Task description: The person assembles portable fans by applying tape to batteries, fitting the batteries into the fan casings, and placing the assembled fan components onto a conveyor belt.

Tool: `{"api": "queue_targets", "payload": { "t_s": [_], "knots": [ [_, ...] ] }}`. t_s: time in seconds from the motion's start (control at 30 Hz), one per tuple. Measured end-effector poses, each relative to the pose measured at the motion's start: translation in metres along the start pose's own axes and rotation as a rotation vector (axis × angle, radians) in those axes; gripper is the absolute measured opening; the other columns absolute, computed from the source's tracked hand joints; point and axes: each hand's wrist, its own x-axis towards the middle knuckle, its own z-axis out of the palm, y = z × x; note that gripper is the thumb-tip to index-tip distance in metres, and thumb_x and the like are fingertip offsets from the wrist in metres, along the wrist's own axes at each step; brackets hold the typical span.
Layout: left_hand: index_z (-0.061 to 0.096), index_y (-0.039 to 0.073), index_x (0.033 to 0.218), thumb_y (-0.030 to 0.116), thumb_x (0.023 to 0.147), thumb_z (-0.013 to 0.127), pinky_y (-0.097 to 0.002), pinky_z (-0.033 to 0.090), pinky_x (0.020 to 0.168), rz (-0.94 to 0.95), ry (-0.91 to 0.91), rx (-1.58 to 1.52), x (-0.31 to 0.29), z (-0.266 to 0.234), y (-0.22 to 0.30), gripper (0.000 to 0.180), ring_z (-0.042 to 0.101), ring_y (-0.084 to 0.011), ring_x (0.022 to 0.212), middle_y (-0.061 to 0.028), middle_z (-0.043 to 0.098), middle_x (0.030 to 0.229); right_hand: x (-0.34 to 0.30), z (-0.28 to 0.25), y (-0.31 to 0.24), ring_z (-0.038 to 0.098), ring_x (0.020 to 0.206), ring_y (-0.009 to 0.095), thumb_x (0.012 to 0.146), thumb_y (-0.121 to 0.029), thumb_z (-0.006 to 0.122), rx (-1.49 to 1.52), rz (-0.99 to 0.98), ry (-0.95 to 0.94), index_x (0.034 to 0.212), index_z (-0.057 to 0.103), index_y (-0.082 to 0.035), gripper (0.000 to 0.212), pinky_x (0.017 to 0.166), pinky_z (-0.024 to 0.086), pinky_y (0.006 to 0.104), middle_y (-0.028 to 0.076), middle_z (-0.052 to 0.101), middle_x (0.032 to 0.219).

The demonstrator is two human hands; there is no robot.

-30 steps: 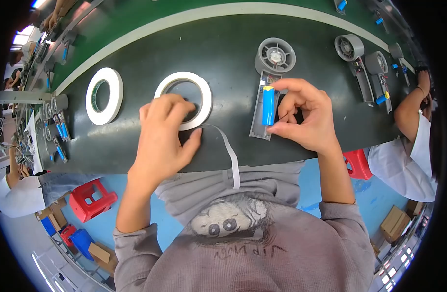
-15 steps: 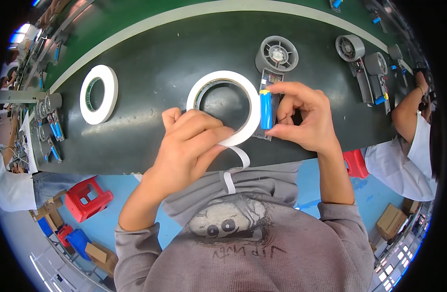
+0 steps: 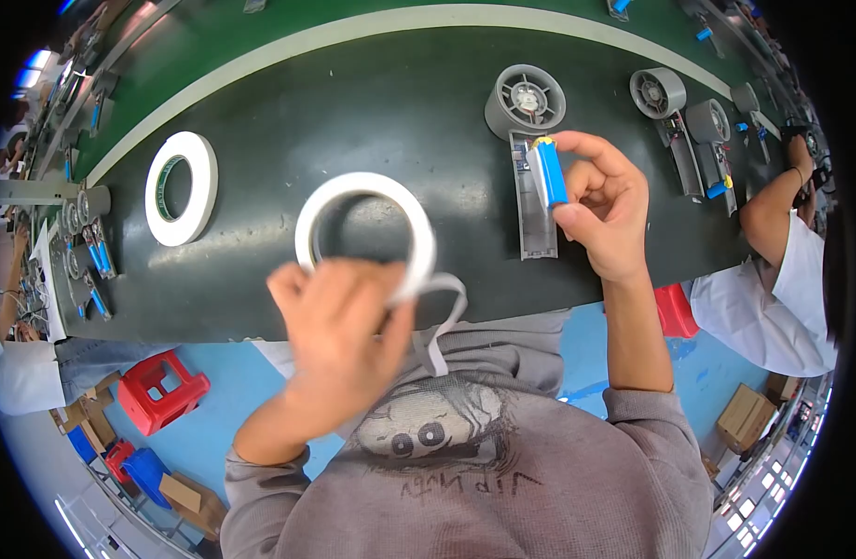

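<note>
My left hand [image 3: 339, 321], smeared by motion, is closed on the near rim of a roll of white tape [image 3: 422, 238]. A loose end of tape curls off the roll and hangs over my lap. Between the thumb and fingers of my right hand [image 3: 609, 210] is a blue battery [image 3: 553, 174] with a yellow end, tilted. A pale strip runs along its left side. Just below the battery lies a grey handheld fan [image 3: 537, 224], its long open housing toward me and its round head away from me. The battery partly covers the housing's right edge.
A second roll of white tape [image 3: 204, 191] lies at the left. More grey fans [image 3: 658, 91] are at the right, near another person's arm [image 3: 771, 210]. Further fan parts [image 3: 94, 200] sit at the far left. Red stools [image 3: 162, 391] stand below the bench.
My left hand and the tape roll have moved left and toward me, away from the battery. My right hand has tilted the battery, which now shows a pale strip; more of the fan housing is uncovered.
</note>
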Motion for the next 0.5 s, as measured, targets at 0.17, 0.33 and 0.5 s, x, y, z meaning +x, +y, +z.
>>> {"api": "queue_targets", "payload": {
  "t_s": [0.17, 0.33, 0.5],
  "knots": [
    [0.068, 0.002, 0.122, 0.019, 0.084, 0.081, -0.0402, 0.043, 0.086, 0.079, 0.11, -0.074, 0.063, 0.012, -0.034, 0.043, 0.065, -0.0283, 0.096, -0.013, 0.067, 0.115, -0.005, -0.008, 0.0, 0.058, 0.066, 0.003, 0.078, 0.004, 0.08, 0.041, 0.027, -0.087, 0.13, 0.064, 0.005, 0.055, 0.063, 0.044, 0.0188, -0.001, 0.065, 0.074],
    [0.065, -0.003, 0.128, 0.025, 0.085, 0.084, -0.0377, 0.055, 0.075, 0.17, 0.03, -0.358, 0.155, 0.061, -0.021, 0.055, 0.067, -0.0286, 0.08, -0.0183, 0.066, 0.12, -0.01, -0.01, -0.016, 0.058, 0.062, 0.006, 0.071, -0.006, 0.086, -0.32, 0.03, -0.229, 0.128, 0.063, 0.005, 0.063, 0.059, 0.045, 0.0212, -0.002, 0.062, 0.073],
    [0.068, -0.003, 0.124, 0.023, 0.08, 0.087, -0.0376, 0.054, 0.07, 0.199, -0.072, -0.371, 0.164, 0.071, -0.024, 0.054, 0.066, -0.026, 0.071, -0.0161, 0.07, 0.102, -0.006, -0.015, -0.025, 0.056, 0.06, 0.008, 0.066, -0.002, 0.085, -0.671, -0.059, -0.288, 0.119, 0.07, -0.002, 0.055, 0.059, 0.046, 0.0232, 0.001, 0.061, 0.071]
  ]
}}
